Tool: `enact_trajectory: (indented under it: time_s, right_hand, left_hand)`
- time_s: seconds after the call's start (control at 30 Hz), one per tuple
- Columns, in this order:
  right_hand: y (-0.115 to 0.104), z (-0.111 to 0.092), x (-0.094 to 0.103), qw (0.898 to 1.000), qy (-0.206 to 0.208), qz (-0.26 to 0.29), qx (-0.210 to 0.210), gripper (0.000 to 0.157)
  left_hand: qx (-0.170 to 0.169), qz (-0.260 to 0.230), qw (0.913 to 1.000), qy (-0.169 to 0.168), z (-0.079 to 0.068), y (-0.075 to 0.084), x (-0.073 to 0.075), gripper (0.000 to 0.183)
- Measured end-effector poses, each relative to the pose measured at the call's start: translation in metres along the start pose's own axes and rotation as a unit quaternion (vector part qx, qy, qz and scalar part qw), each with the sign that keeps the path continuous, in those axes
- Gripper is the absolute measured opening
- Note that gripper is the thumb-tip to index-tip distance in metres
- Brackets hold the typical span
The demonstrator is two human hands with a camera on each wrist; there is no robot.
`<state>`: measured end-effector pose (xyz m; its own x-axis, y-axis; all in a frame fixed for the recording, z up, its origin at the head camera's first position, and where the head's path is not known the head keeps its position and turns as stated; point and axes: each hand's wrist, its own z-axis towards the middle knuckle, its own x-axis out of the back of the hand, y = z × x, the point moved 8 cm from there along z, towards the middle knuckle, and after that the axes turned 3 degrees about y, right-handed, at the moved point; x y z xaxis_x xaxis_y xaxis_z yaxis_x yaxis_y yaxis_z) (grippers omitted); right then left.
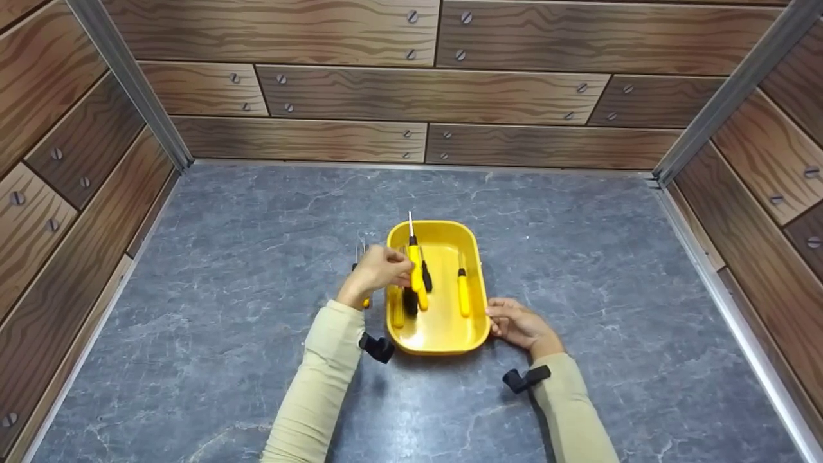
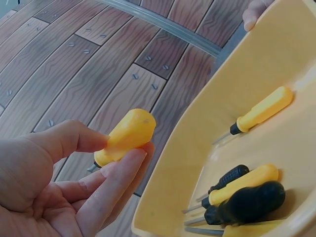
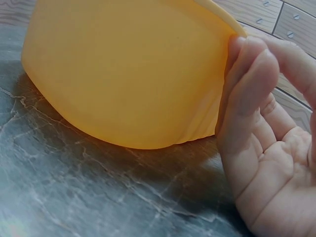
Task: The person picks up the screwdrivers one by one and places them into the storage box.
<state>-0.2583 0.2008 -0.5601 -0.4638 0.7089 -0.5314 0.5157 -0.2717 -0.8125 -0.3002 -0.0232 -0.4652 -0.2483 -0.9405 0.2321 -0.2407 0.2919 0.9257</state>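
Observation:
My left hand [image 1: 379, 268] pinches a screwdriver [image 1: 415, 260] by its yellow handle, above the left side of a yellow tray [image 1: 443, 341]. Its thin metal shaft points toward the back wall. In the left wrist view, thumb and fingertips hold the handle [image 2: 131, 131], whose butt end faces the camera. Inside the tray lie several more screwdrivers: a yellow one [image 1: 463, 292] on the right, with black [image 2: 256, 202] and yellow [image 2: 254, 182] ones grouped on the left. My right hand [image 1: 519, 325] grips the tray's right edge, fingers against the outer wall [image 3: 128, 84].
Just left of the tray, partly hidden behind my left hand, are more tools with thin metal shafts [image 1: 358, 254]. The tray stands on a grey marbled surface [image 1: 257, 257]. Wood-patterned walls [image 1: 353, 93] with metal corner strips enclose it at the back and sides.

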Motion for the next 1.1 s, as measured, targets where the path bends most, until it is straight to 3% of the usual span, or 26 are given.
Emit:
enact_trajectory:
  time_s: [0.4,1.1]
  right_hand:
    - [0.000,0.000,0.001,1.000,-0.001,-0.005,0.005,0.026]
    - [0.001,0.000,-0.001,1.000,-0.001,-0.007,0.008,0.027]
  left_hand:
    - [0.002,-0.016,0.9999,-0.006,0.003,0.005,-0.006,0.020]
    - [0.000,0.014,0.9993,-0.034,0.010,0.009,-0.021,0.022]
